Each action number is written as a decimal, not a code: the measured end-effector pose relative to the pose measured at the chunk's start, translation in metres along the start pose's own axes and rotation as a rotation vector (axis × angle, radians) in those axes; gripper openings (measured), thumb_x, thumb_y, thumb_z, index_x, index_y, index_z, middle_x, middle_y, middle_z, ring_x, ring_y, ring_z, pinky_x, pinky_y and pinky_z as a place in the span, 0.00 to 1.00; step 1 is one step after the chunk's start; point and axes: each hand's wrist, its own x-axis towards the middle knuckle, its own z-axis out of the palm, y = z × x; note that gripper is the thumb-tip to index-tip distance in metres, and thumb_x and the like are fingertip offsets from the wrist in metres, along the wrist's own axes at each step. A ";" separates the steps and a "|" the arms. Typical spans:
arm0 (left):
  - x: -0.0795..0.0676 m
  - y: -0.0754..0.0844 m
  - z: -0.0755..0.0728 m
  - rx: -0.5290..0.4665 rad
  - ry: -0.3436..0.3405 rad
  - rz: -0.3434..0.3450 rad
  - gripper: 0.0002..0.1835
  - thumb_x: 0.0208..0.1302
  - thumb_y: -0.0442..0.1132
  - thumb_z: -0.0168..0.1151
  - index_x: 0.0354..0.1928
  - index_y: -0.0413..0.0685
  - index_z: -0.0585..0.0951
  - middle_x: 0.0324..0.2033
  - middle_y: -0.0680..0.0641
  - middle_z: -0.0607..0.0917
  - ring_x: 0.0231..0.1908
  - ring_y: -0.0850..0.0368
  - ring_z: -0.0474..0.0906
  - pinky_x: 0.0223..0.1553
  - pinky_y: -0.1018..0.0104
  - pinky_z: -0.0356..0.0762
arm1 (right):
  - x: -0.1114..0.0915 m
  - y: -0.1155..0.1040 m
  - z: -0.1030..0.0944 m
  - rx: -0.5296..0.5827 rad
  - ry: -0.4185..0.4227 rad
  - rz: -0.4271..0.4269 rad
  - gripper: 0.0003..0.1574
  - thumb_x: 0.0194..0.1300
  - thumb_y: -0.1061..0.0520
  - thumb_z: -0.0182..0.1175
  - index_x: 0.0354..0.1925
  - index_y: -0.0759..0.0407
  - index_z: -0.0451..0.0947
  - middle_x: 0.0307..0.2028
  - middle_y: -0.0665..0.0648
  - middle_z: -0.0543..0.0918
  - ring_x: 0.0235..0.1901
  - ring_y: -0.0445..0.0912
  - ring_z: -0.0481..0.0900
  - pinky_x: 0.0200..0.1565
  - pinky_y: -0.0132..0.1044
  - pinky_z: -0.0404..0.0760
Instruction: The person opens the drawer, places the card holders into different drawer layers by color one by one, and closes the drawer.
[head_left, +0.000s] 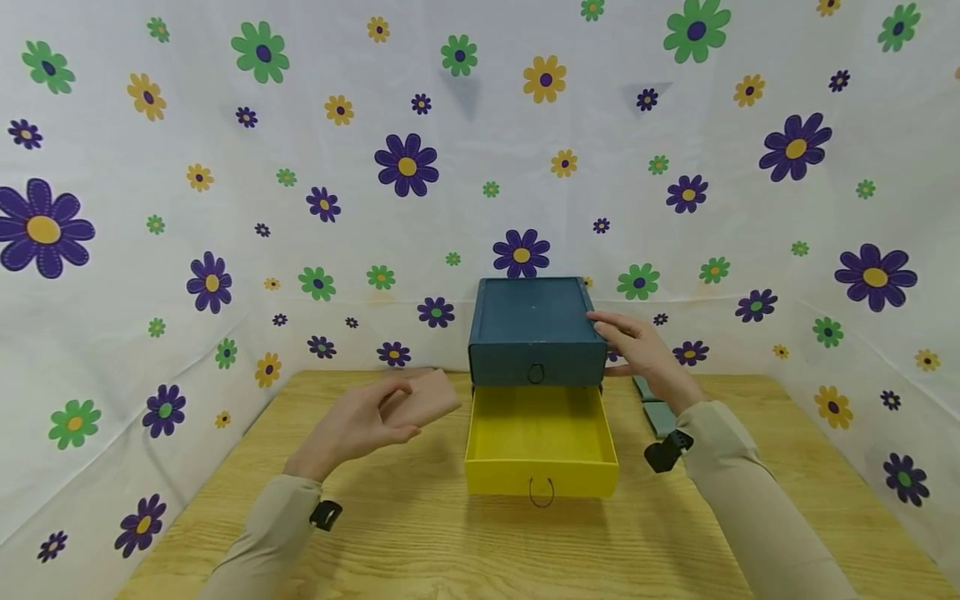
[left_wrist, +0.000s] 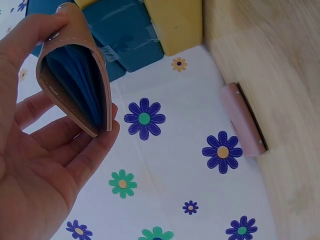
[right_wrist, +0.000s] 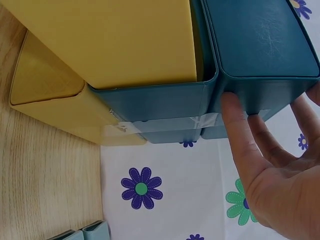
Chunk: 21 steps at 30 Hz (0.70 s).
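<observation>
My left hand [head_left: 348, 425] pinches a tan-pink wallet [head_left: 429, 398] between thumb and fingers, left of the drawer box. In the left wrist view the wallet [left_wrist: 70, 27] gapes at one end, showing blue layers inside and a snap on its edge. The drawer box has a dark blue upper unit [head_left: 532, 312] with a shut drawer front. Below it a yellow drawer [head_left: 542, 478] is pulled out, its visible floor bare. My right hand [head_left: 647, 358] touches the right side of the upper unit with extended fingers [right_wrist: 240, 132].
Green folded wallets [head_left: 660, 418] lie on the wooden table [head_left: 405, 533] right of the drawer box, near my right wrist. Another pink wallet [left_wrist: 244, 120] rests on the table by the flowered backdrop [head_left: 480, 150]. Clear tape [right_wrist: 165, 125] runs across the box's side.
</observation>
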 end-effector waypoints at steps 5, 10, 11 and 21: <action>0.001 0.007 -0.003 0.005 0.002 0.017 0.28 0.50 0.52 0.76 0.52 0.54 0.79 0.44 0.50 0.85 0.35 0.60 0.75 0.38 0.64 0.76 | 0.001 -0.001 0.000 0.014 -0.002 0.000 0.35 0.74 0.39 0.50 0.73 0.47 0.62 0.76 0.59 0.55 0.70 0.67 0.60 0.54 0.60 0.77; 0.000 0.011 -0.006 -0.007 0.017 0.055 0.27 0.50 0.50 0.76 0.52 0.53 0.79 0.45 0.50 0.85 0.34 0.61 0.75 0.37 0.65 0.77 | 0.001 -0.001 0.000 0.029 -0.008 0.005 0.34 0.74 0.40 0.49 0.73 0.47 0.62 0.76 0.59 0.55 0.71 0.66 0.59 0.55 0.59 0.78; -0.001 0.011 -0.007 -0.011 0.021 0.062 0.26 0.50 0.49 0.76 0.52 0.53 0.79 0.45 0.51 0.85 0.34 0.61 0.75 0.37 0.66 0.76 | 0.001 -0.001 0.000 0.028 -0.008 0.004 0.34 0.74 0.40 0.50 0.73 0.47 0.62 0.76 0.59 0.55 0.71 0.66 0.59 0.55 0.60 0.77; -0.006 0.017 -0.014 -0.084 0.044 0.120 0.27 0.47 0.45 0.78 0.51 0.53 0.80 0.47 0.54 0.84 0.37 0.62 0.75 0.39 0.67 0.77 | 0.001 -0.001 0.000 0.027 -0.006 0.010 0.35 0.74 0.39 0.50 0.73 0.47 0.62 0.76 0.60 0.55 0.70 0.67 0.60 0.55 0.61 0.77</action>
